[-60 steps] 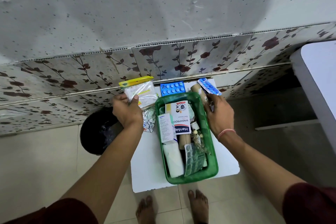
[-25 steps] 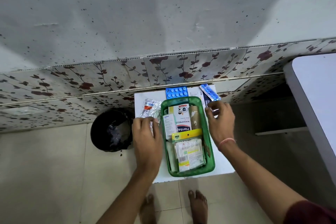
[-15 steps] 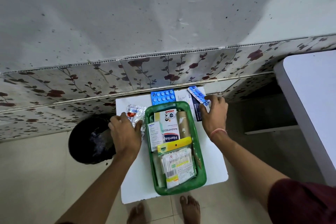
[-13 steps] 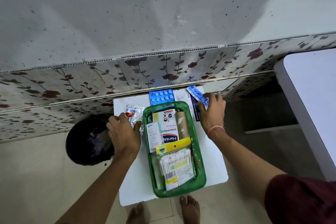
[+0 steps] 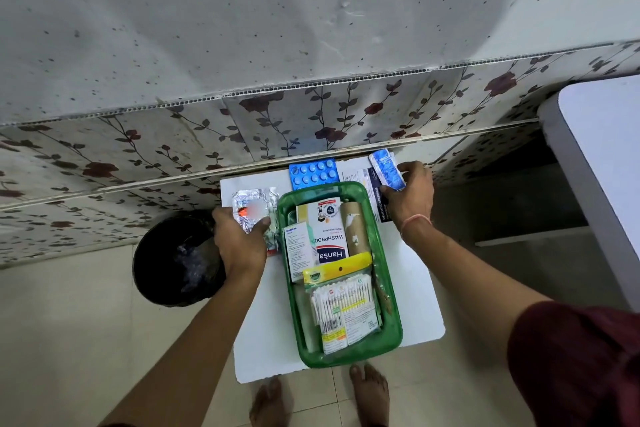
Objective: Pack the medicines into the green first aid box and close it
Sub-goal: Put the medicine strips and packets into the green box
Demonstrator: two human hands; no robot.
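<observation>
The green first aid box (image 5: 391, 274) lies open on a small white table (image 5: 419, 295). Inside it are a cotton swab pack (image 5: 341, 308) with a yellow header, a Hansaplast carton (image 5: 327, 232), a small white carton (image 5: 298, 250) and a brown roll (image 5: 355, 229). My left hand (image 5: 239, 246) grips a silver foil blister strip (image 5: 254, 208) just left of the box. My right hand (image 5: 410, 198) holds a small blue-and-white packet (image 5: 386, 168) at the table's back right, above a white dressing box (image 5: 370, 184). A blue tablet strip (image 5: 313, 173) lies behind the box.
A black bin (image 5: 176, 263) stands on the tiled floor left of the table. A floral-patterned wall panel (image 5: 311, 118) runs directly behind the table. A larger white table (image 5: 602, 166) is at the right. My bare feet (image 5: 367, 392) are under the near edge.
The swab pack went from my left hand into the box. My left hand then took hold of the foil strip, and my right hand closed on the blue-and-white packet.
</observation>
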